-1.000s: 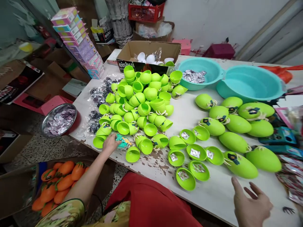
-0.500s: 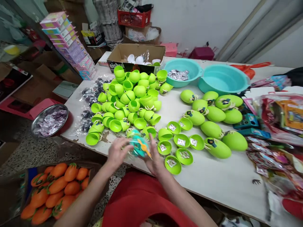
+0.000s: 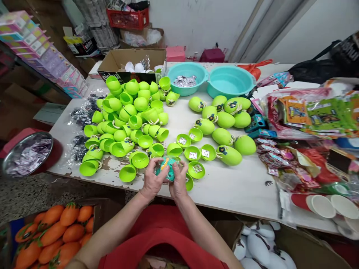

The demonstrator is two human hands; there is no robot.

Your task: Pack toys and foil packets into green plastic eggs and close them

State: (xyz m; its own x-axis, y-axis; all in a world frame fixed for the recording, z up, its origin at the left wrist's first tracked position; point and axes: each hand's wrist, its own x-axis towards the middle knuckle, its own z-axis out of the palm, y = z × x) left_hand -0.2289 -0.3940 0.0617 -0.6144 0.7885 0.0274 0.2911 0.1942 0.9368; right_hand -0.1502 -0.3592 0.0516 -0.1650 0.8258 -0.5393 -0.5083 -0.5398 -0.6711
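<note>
Between my two hands, over the table's front edge, is a clear plastic packet (image 3: 169, 174) with teal and orange contents; what exactly is inside I cannot make out. My left hand (image 3: 153, 179) grips its left side, and my right hand (image 3: 178, 178) has its thumb pressed on the right side. Just left of my hands lie loose green half shells (image 3: 128, 173). To the right and behind, several green cups (image 3: 196, 169) hold small white-and-pink sachets, one partly hidden by my right hand. Closed green eggs (image 3: 229, 155) with cords lie farther right.
A heap of green shells (image 3: 134, 104) covers the table's left side. Behind stand a cardboard box (image 3: 131, 56) and two turquoise basins (image 3: 230, 83). Packaged goods (image 3: 297, 112) crowd the right. Boxes of orange eggs (image 3: 53, 231) and white eggs (image 3: 258, 246) sit below the edge.
My hands have closed together on the packet, which one of them held looser before. The view has swung right. Green half shells now lie left of my hands.
</note>
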